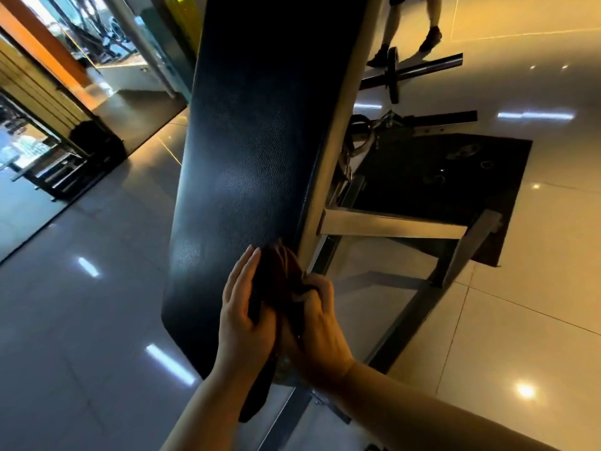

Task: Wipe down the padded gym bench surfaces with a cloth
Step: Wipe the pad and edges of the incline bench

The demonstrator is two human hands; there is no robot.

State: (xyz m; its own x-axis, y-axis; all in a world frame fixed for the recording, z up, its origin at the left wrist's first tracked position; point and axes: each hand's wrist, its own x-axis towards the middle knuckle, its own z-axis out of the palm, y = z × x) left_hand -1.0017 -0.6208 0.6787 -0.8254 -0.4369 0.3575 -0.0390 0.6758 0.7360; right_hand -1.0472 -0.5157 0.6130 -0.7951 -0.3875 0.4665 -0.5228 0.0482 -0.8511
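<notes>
So both hands are bunched together on the cloth (279, 275), down at the near right edge of the black bench pad (247, 141). The right hand (318, 320) has its fingers curled into the fabric, properly gripping it. The left hand (247, 297) lies with its fingers nearly straight along the cloth's left side, and the thumb looks to be pinching a fold (hard to be sure, it's dark in there). The cloth is a wadded dark reddish lump touching the pad, with a long tail hanging down off the near end between the forearms.

What I'd worry about from here:

- It's balled up, so only a small patch meets the vinyl. Push that up the pad and I reckon you'd leave streaks and unwiped strips, especially along the left side and the far end, which is a long reach away.
- The hands sit right at the pad's right edge, just beside the metal frame (387, 222). A sideways stroke could slide off the edge and bang knuckles on the steel.
- That dangling tail could catch on the frame under the near end, or drag on the glossy floor (97, 320) and bring dirt back onto the pad.

Flattening the cloth out first would probably sort most of it.
</notes>
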